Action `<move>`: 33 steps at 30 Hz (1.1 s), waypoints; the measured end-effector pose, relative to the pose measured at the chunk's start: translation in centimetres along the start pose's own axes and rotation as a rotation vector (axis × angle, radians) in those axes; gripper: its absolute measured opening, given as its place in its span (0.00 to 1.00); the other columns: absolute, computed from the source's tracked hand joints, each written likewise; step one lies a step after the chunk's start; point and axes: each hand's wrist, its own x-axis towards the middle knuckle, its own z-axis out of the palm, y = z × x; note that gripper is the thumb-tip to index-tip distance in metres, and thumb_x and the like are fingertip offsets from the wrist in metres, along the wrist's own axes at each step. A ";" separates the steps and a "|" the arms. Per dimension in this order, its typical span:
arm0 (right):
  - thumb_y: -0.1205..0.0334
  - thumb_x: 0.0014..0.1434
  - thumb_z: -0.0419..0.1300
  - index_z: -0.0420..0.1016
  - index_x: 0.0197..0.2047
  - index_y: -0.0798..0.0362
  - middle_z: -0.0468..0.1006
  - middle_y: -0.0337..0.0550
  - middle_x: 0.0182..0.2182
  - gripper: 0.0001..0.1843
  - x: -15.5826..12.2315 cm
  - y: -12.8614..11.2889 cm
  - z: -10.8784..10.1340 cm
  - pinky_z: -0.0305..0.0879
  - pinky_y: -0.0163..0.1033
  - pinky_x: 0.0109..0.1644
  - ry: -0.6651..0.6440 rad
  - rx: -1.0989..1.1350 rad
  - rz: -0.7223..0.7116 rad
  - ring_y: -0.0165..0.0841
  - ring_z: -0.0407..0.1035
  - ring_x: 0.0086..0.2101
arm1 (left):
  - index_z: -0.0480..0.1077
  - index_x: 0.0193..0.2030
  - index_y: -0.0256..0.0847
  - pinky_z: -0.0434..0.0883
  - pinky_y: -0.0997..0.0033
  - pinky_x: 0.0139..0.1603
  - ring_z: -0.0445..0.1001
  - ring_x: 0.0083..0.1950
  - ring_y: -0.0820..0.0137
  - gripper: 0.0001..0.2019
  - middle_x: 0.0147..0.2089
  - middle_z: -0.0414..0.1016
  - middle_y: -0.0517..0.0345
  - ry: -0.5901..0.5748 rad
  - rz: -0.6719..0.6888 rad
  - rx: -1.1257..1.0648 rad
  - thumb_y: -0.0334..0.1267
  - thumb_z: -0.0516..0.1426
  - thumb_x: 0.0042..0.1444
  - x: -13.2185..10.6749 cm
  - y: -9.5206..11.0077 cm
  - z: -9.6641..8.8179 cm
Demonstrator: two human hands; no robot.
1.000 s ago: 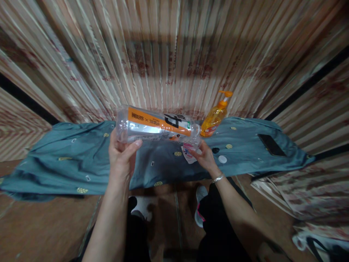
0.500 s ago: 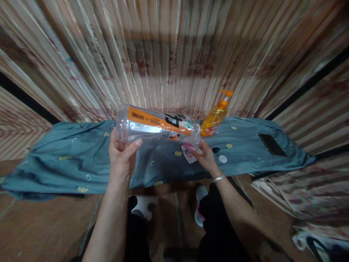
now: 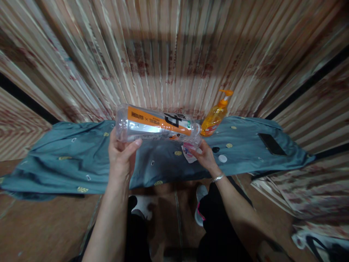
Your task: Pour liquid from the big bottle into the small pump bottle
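A large clear plastic bottle (image 3: 155,124) with an orange and silver label lies sideways in the air in front of me, its neck pointing right. My left hand (image 3: 121,151) is wrapped round its base end, thumb along the lower side. At the other end, my right hand (image 3: 205,154) grips the bottle by the shoulder and neck, the fingertips partly hidden. The neck shows no cap. Just behind the right hand, a small pink and white packet (image 3: 188,154) lies on the cloth, partly covered by the hand.
A teal cloth (image 3: 68,160) covers the narrow table. Past the bottle's neck stands an orange pump bottle (image 3: 214,118). Right of my right hand are a white round cap (image 3: 223,158) and a small black object (image 3: 215,149). A dark phone (image 3: 272,144) lies farther right. Striped curtains (image 3: 174,54) hang around.
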 end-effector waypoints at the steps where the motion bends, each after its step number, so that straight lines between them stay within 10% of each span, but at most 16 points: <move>1: 0.42 0.63 0.82 0.84 0.63 0.41 0.97 0.50 0.55 0.30 0.0 0.0 0.0 0.88 0.62 0.65 -0.002 -0.001 0.000 0.59 0.91 0.58 | 0.90 0.50 0.55 0.86 0.41 0.76 0.91 0.60 0.50 0.34 0.56 0.94 0.57 0.000 0.001 0.002 0.52 0.94 0.37 0.0 0.0 0.0; 33: 0.43 0.64 0.83 0.83 0.62 0.42 0.97 0.50 0.54 0.29 0.0 0.9 0.2 0.88 0.59 0.62 0.003 -0.015 -0.020 0.58 0.91 0.55 | 0.92 0.49 0.55 0.88 0.44 0.74 0.92 0.61 0.51 0.36 0.57 0.95 0.56 0.024 -0.001 -0.026 0.53 0.95 0.32 0.1 0.0 0.5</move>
